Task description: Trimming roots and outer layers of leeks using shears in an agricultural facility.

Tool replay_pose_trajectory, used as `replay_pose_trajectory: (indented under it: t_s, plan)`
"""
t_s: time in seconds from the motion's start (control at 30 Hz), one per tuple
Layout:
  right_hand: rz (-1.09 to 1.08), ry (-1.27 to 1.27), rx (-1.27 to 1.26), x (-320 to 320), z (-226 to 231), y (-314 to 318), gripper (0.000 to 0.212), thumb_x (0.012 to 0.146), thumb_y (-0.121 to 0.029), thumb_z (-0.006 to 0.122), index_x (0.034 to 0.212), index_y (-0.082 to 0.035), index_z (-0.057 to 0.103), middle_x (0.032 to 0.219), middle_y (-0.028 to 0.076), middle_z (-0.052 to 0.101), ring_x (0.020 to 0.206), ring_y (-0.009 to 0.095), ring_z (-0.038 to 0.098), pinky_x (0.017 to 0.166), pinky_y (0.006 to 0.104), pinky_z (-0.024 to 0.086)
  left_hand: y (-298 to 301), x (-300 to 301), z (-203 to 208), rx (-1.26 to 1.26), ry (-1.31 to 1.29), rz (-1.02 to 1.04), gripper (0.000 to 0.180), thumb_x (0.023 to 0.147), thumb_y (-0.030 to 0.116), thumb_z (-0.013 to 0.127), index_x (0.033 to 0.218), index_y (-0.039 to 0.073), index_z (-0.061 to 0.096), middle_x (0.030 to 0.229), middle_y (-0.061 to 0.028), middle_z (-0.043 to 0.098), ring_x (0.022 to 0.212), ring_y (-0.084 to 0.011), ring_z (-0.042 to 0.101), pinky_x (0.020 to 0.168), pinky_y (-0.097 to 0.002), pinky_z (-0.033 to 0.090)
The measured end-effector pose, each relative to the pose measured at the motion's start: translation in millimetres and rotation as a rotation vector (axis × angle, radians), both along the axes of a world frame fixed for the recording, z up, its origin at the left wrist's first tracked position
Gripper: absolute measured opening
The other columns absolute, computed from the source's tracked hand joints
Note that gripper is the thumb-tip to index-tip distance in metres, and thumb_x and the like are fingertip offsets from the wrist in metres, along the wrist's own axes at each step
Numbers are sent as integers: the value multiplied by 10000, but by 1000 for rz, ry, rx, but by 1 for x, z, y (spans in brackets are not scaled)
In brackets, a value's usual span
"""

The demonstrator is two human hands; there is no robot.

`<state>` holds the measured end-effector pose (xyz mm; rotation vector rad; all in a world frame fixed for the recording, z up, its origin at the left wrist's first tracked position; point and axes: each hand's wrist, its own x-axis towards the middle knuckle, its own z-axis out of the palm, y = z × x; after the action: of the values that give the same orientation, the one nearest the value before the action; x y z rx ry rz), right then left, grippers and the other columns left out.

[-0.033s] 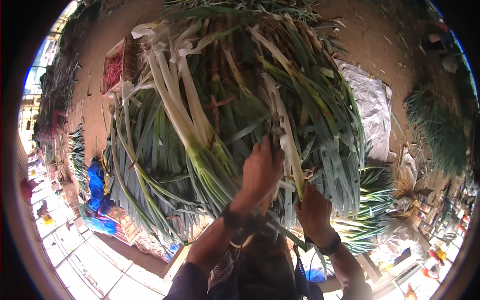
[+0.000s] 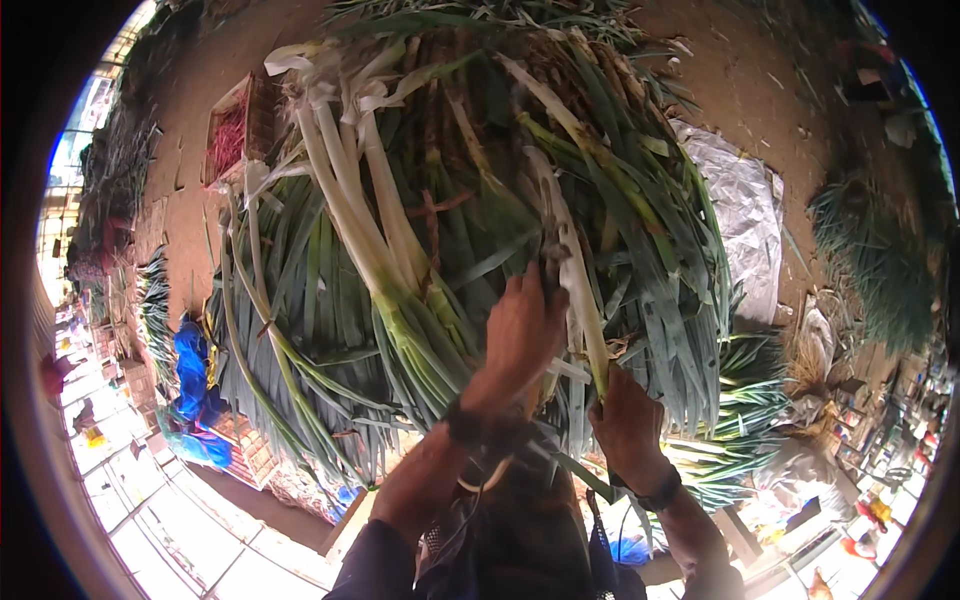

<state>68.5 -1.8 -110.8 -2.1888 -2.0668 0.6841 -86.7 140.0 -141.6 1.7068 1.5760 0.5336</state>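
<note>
In the head view, I am bending over a broad pile of leeks, with one long leek lying on top, running from one o'clock down to four o'clock. My right hand, at four o'clock, is pinching its lower, greenish part between thumb and curled fingers. My left hand, just right of the centre, is reaching toward one o'clock, its fingers bent close beside the pale stretch of the same leek; whether they are gripping anything I cannot tell, as a dark blur is hiding the tips. Dark bands are circling both my wrists, the left wristband at six o'clock and the right wristband near five.

At ten o'clock, a cluster of thick white stalks is lying across the pile, its green ends pointing toward the centre. Farther out at ten, a slatted crate is holding red material. A crumpled silvery sheet is spreading between two and three o'clock, and a heap of greens is resting on the brown floor at three. Bright blue material is showing between eight and nine.
</note>
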Motion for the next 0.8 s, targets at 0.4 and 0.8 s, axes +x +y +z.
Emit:
replay_pose_trajectory:
  t_s: [0.4,0.8]
  plan:
    - [-243,433,-273,12,21,23,622,811,-158,653,1393,-33,472,907,209,676,805,398,679,709,482,544,8,-38,-8,-444,-546,154,379,968,276,536,1199,-16,605,788,-174,652,706,-381,639,707,-432,522]
    - [-290,1016,-12,-23,138,99,611,682,-73,642,1261,59,498,789,62,586,596,110,545,487,229,461,-78,-87,52,95,-281,-34,620,905,148,683,1435,-34,418,1208,-253,571,951,-448,648,777,-478,553]
